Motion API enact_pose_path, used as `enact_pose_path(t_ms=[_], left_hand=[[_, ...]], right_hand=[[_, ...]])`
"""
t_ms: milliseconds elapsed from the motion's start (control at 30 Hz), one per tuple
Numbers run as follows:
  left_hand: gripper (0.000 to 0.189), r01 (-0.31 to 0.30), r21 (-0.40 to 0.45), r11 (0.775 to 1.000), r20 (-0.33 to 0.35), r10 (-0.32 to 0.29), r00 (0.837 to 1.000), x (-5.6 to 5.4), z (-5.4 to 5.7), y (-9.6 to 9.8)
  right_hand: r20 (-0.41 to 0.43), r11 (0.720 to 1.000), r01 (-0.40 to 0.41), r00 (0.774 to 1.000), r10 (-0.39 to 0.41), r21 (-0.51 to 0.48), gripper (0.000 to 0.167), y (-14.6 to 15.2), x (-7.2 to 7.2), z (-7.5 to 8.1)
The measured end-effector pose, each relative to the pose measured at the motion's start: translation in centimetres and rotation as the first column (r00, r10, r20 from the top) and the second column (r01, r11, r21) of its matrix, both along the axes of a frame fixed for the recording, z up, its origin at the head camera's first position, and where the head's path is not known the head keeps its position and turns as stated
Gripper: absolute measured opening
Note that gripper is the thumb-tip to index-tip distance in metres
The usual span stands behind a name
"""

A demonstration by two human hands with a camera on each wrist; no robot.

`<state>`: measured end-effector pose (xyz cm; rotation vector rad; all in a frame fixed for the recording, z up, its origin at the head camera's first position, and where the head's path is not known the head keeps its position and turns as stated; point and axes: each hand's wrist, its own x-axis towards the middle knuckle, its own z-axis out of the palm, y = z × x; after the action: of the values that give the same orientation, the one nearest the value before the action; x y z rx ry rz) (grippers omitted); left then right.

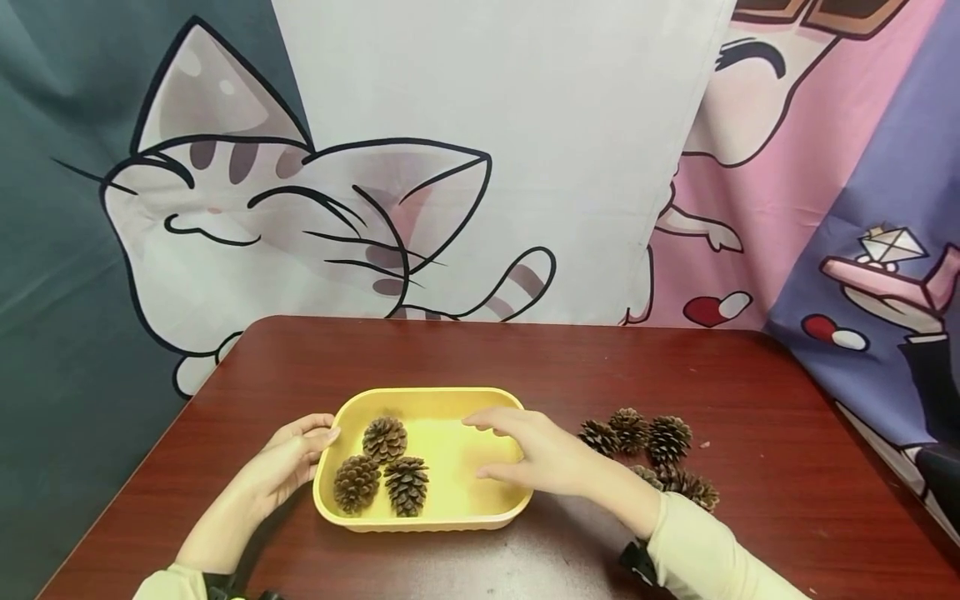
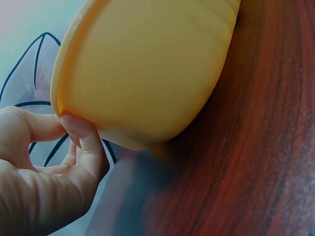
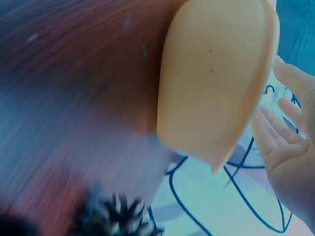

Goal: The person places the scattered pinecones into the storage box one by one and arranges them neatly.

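A yellow plastic basin (image 1: 457, 471) with rounded corners stands on the table, holding three pine cones (image 1: 407, 486) grouped in its left half. My left hand (image 1: 281, 467) pinches the basin's left rim; in the left wrist view the thumb and a bent finger (image 2: 81, 128) meet at that rim. Over the basin's right end hovers my right hand (image 1: 536, 454), its thumb and fingers spread apart and nothing between them. The right wrist view shows that hand (image 3: 290, 132) beside the basin's rim, palm in sight.
To the right of the basin several more pine cones (image 1: 669, 440) lie in a cluster on the reddish-brown table (image 1: 600, 358), partly behind my right forearm. A cloth backdrop (image 1: 570, 167) with cartoon cats hangs behind the table's far edge.
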<state>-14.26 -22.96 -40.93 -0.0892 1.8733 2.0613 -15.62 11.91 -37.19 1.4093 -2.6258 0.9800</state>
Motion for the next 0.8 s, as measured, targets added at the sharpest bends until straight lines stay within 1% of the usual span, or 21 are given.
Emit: enact_pose_path(t_ms=[100, 233, 467, 500, 633, 700, 733, 800], left_hand=[[0.015, 0.010, 0.013, 1.000, -0.004, -0.010, 1.000, 0.0, -0.1, 0.0], [0.012, 0.025, 0.027, 0.999, -0.002, -0.024, 1.000, 0.0, -0.3, 0.1], [0.014, 0.032, 0.023, 0.999, 0.000, -0.032, 0.999, -0.1, -0.5, 0.2], [0.014, 0.033, 0.022, 0.999, -0.002, -0.033, 0.999, -0.2, -0.5, 0.2], [0.016, 0.037, 0.010, 0.999, -0.011, -0.037, 0.999, -0.3, -0.4, 0.0], [0.016, 0.036, 0.004, 0.999, -0.008, -0.036, 0.999, -0.3, -0.3, -0.1], [0.016, 0.037, 0.001, 0.999, -0.006, -0.037, 0.999, -0.3, -0.3, -0.2], [0.017, 0.038, -0.003, 0.999, -0.002, -0.038, 0.999, -0.3, -0.3, -0.3]], right_hand=[[-0.031, 1.000, 0.016, 0.999, -0.016, -0.017, 0.049, 1.5, 0.4, 0.1], [-0.069, 0.998, 0.069, 0.995, -0.068, 0.005, 0.047, 3.7, 1.0, 0.2], [-0.082, 0.986, 0.160, 0.984, -0.157, 0.040, 0.049, 7.8, 2.1, 0.3], [-0.081, 0.984, 0.172, 0.982, -0.168, 0.036, 0.049, 8.3, 2.3, 0.3], [-0.026, 0.972, 0.231, 0.973, -0.231, 0.034, 0.048, 10.0, 3.2, -0.1], [-0.016, 0.967, 0.252, 0.968, -0.252, 0.031, 0.048, 10.5, 3.7, -0.4], [-0.027, 0.964, 0.263, 0.965, -0.262, 0.033, 0.049, 10.8, 3.9, -0.5], [-0.086, 0.959, 0.280, 0.957, -0.276, 0.035, 0.050, 11.3, 4.2, -0.7]])
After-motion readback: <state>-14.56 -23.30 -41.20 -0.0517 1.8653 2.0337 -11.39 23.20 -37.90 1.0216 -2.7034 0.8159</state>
